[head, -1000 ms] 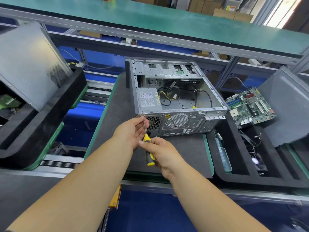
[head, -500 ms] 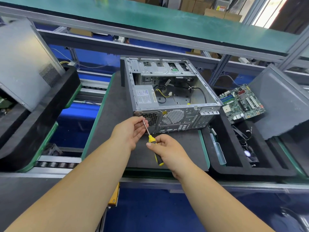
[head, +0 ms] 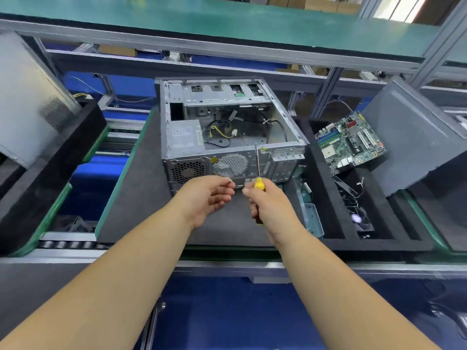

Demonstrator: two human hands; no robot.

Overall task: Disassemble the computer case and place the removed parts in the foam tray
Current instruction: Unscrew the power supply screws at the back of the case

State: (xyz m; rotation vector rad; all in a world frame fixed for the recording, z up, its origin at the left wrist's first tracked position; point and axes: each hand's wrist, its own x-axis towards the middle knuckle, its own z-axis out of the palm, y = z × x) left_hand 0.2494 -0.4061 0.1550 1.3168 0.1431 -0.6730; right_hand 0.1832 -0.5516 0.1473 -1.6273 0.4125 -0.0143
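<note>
- Screwdriver [head: 257, 173] time: our right hand [head: 266, 203] has its grip wrapped round the yellow-and-black handle, shaft pointing up in front of the computer case [head: 227, 137].
- Our left hand [head: 207, 195] is just beside it, fingers curled with thumb and fingertips pinching something tiny and pale, maybe a screw, too small for us to tell.
- That case sits open-topped on the dark worktop [head: 141, 198] right past our hands, rear panel facing us, power supply [head: 185, 137] in its near-left corner and loose cables [head: 222, 132] inside.
- Over on the right we've got the black foam tray [head: 379, 242], just beside the case. A green motherboard [head: 351, 142] leans at its far end, and a small fan [head: 358, 218] lies in a near compartment.
- On the left, a grey side panel [head: 27, 102] stands tilted in another black tray [head: 38, 178].
</note>
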